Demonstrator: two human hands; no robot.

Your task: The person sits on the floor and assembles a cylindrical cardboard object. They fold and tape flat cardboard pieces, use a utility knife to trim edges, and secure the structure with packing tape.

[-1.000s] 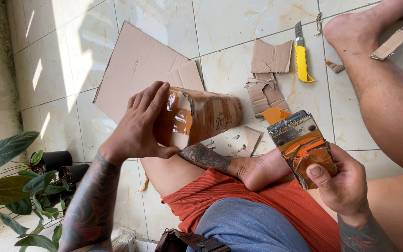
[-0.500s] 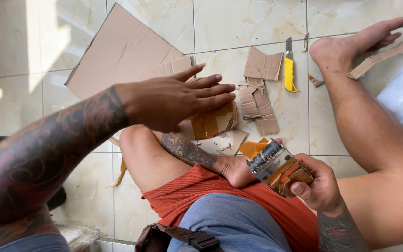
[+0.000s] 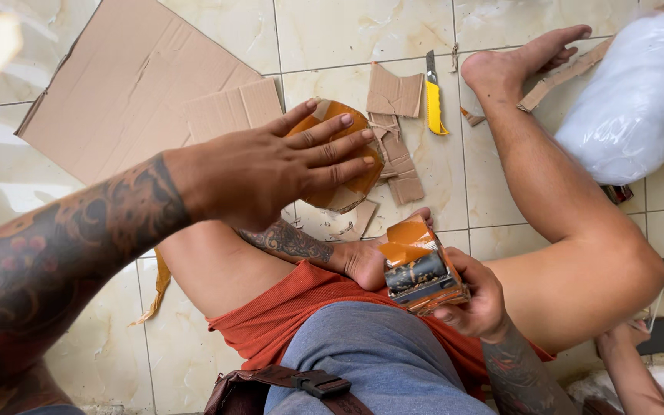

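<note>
My left hand [image 3: 270, 177] lies palm down with fingers spread across a rounded cardboard piece wrapped in glossy brown tape [image 3: 350, 170], holding it above my bent left leg; the thumb is hidden. My right hand [image 3: 476, 301] grips an orange tape dispenser [image 3: 418, 265] loaded with brown tape, close to my lap and just right of my left foot. The dispenser and the wrapped piece are apart.
A large cardboard sheet [image 3: 128, 84] lies on the tiled floor at upper left. Cardboard scraps [image 3: 395, 92] and a yellow utility knife [image 3: 433, 104] lie beyond the wrapped piece. A white plastic bag [image 3: 639, 100] sits beside my outstretched right leg [image 3: 547, 177]. Another person's hand [image 3: 622, 346] shows at lower right.
My left hand has turned palm down over the wrapped piece and spread its fingers. My right hand has brought the dispenser lower, toward my lap. The view has tilted to the right.
</note>
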